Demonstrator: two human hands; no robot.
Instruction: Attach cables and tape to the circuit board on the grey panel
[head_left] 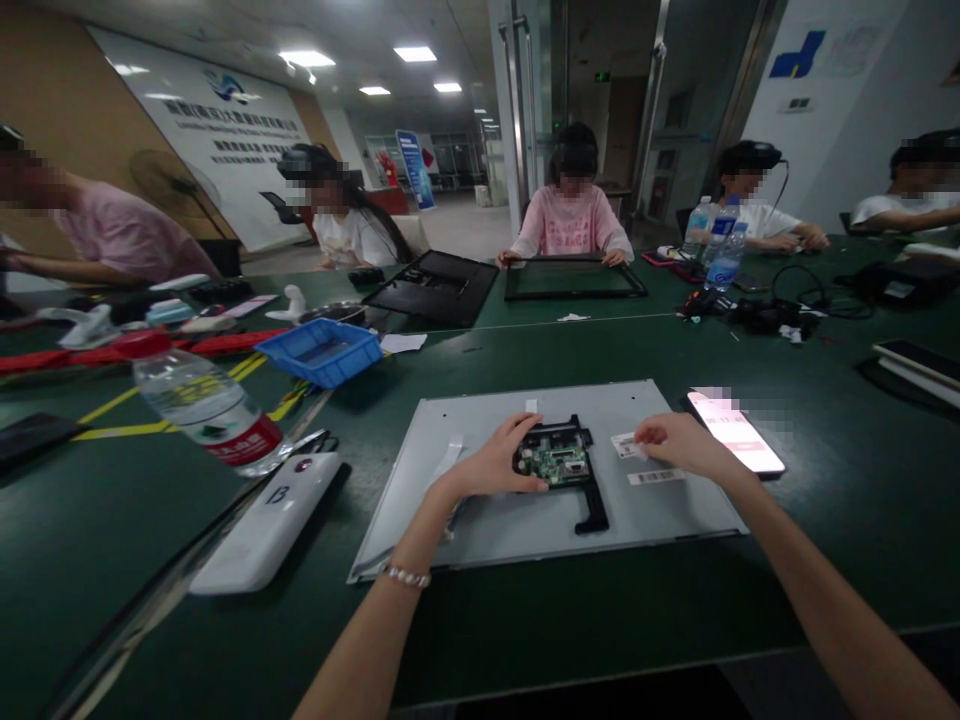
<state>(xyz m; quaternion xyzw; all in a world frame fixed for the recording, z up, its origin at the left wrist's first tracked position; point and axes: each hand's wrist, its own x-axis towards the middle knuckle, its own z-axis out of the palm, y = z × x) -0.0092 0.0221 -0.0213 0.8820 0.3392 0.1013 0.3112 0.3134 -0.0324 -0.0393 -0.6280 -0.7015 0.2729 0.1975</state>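
Note:
A flat grey display panel (480, 540) lies on the green table in front of me. On it sits a black plastic bracket (595, 505) carrying a green circuit board (555, 462). My left hand (491, 462) grips the bracket's left side, thumb at the near edge and fingers at the far edge. My right hand (686, 445) is over the panel's right part, fingers pinched together at a white label (622, 445); whether they hold anything is hidden. A second printed label (656, 478) lies just below that hand.
A lit phone (739, 435) lies right of the panel. To the left are a white device (270, 525), a water bottle (214, 410) and a blue tray (322, 350). Across the table a person holds a black frame (576, 296), beside a black cover (439, 288).

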